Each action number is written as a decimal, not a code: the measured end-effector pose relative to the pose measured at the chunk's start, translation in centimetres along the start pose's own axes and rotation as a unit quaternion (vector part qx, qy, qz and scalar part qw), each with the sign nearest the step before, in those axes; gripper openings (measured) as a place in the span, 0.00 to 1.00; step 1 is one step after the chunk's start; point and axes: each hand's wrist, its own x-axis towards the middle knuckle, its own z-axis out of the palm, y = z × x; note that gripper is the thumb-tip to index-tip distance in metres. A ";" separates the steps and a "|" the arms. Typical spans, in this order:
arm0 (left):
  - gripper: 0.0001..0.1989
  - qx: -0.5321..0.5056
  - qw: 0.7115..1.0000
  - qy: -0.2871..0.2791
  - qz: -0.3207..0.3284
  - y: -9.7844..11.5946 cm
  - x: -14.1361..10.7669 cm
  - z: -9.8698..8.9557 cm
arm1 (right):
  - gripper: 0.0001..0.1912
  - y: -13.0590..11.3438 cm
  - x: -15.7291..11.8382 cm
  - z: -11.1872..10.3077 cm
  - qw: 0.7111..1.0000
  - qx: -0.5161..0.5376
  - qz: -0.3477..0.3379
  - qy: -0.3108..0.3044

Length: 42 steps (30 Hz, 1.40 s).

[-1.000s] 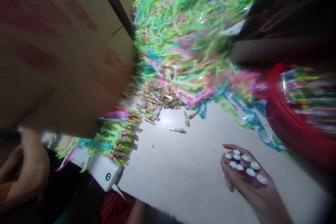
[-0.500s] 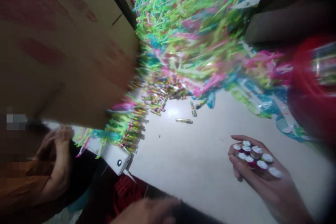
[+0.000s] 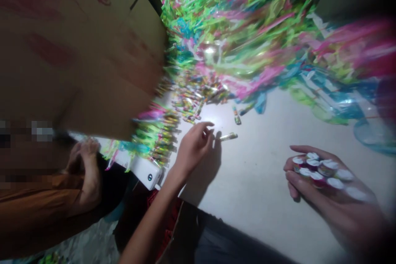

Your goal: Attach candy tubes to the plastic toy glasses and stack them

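Note:
My right hand [image 3: 328, 194] is closed around a bundle of small tubes [image 3: 317, 179], stood on end with their white tops showing. My left hand [image 3: 196, 144] reaches over the white table with its fingers loosely curved and apart; nothing shows between them. Just beyond its fingertips lies a single small printed tube [image 3: 229, 136]. Another tube [image 3: 236, 115] rests a little farther off. A loose heap of similar tubes [image 3: 192, 95] lies beyond my left hand, and a neat row of tubes [image 3: 163, 140] with coloured plastic strips is to its left.
A large pile of green, pink and blue plastic strips [image 3: 247, 29] covers the far table. A big cardboard box [image 3: 93, 57] stands at left. A white power bank [image 3: 148, 173] with a cable sits at the table edge. Another person's hands [image 3: 85, 150] are at far left.
My left hand has come up from the bottom edge to over the table, close to the lone tube. The view has shifted; my right hand still holds its bundle.

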 end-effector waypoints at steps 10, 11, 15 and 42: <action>0.07 0.035 0.998 0.032 0.046 -2.0 2.5 3.0 | 0.24 -0.1 -0.1 0.2 1.000 0.001 -0.003 0.011; 0.07 0.034 0.997 0.043 0.047 -2.2 2.4 3.2 | 0.25 0.0 0.0 0.2 1.000 0.007 0.002 0.011; 0.08 0.073 0.991 0.068 0.088 -2.4 2.1 3.7 | 0.30 0.8 0.1 0.1 0.999 0.020 0.020 0.018; 0.09 0.126 0.974 0.076 0.173 -3.0 11.5 4.5 | 0.30 0.7 0.4 -0.3 0.999 0.015 -0.047 -0.005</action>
